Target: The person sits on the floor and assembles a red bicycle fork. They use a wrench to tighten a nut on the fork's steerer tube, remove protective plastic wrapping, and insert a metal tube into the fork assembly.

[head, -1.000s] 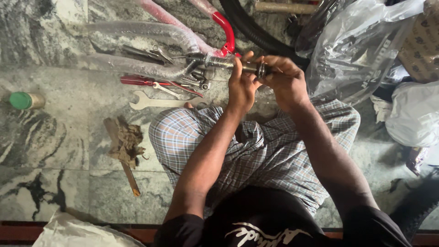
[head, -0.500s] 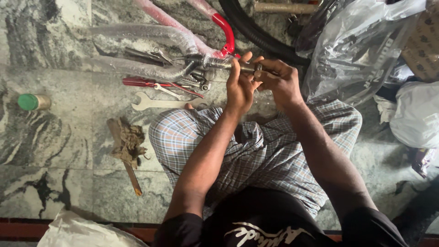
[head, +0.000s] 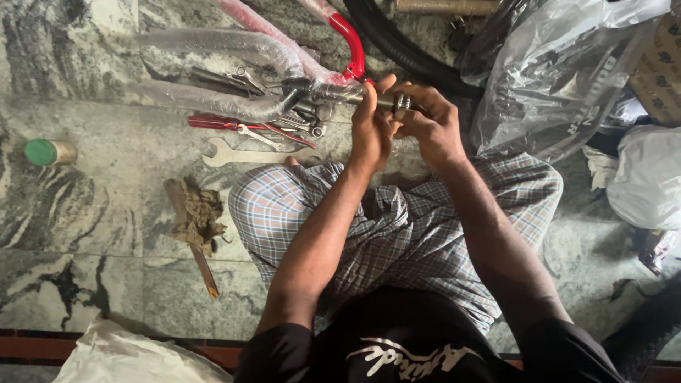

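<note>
Sitting cross-legged on floor [head: 85, 234], checked cloth over knees. Both hands up at 12 o'clock: left hand [head: 372, 131] wrapped tight round dark axle [head: 340, 93], right hand [head: 433, 128] fingers pinched on nut [head: 401, 103] at its end. Looks mid-job tbh. Frame tubes [head: 213, 46] at 11 wrapped in plastic, spanner [head: 248, 154] lying unused.

red bike frame [head: 352, 39], blue-checked cloth [head: 418, 227], green-capped bottle [head: 50, 152], grey marbled floor [head: 71, 227].

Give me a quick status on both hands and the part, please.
Left hand and right hand both gripping the metal axle on the wrapped red bike frame. Flat spanner lying beside the knee. Nothing in the way.
</note>
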